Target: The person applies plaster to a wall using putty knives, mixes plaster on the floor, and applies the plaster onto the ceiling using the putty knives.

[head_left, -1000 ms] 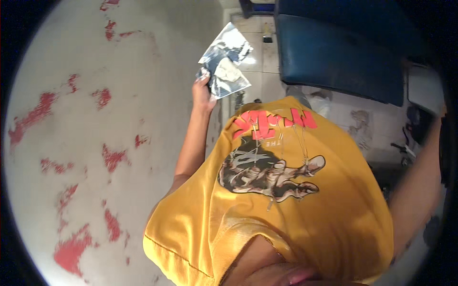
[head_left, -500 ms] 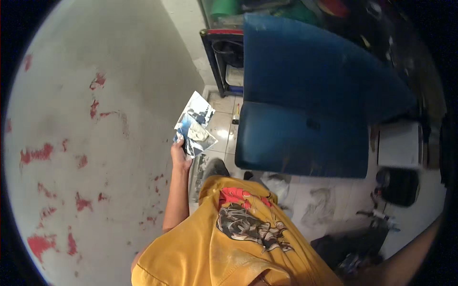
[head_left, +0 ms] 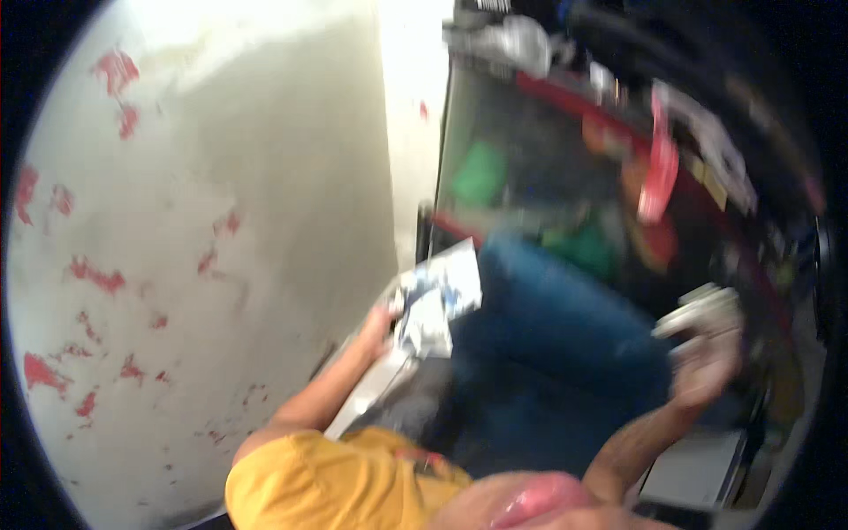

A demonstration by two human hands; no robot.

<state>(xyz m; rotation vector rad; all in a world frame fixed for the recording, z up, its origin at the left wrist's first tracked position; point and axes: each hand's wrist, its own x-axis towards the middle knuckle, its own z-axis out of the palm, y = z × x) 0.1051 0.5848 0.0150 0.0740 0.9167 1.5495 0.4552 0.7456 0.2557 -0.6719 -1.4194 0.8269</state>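
My left hand point(head_left: 382, 325) is closed on the near edge of a flat glossy piece smeared with white paste point(head_left: 459, 276), held out beside the grey wall. Its sheet-like layers show white and dark patches; whether it is card or plastic I cannot make out. Off to the right, my right hand point(head_left: 705, 369) is raised in front of dark shelving. Whitish matter point(head_left: 702, 309) shows at its fingers, which motion smears, so I cannot tell whether that is paste on them or a held thing.
The grey wall point(head_left: 291, 177) on the left has red patches. A blue chair point(head_left: 548, 380) stands ahead, below a glass-fronted cabinet point(head_left: 530, 132) with red edging. A red-pink object point(head_left: 658, 172) is at its upper right. A white box point(head_left: 693, 468) stands low at the right.
The view has tilted up, bringing more of the cabinet in. My right hand has risen into view at the right. The paste-smeared piece stays in my left hand and appears farther right.
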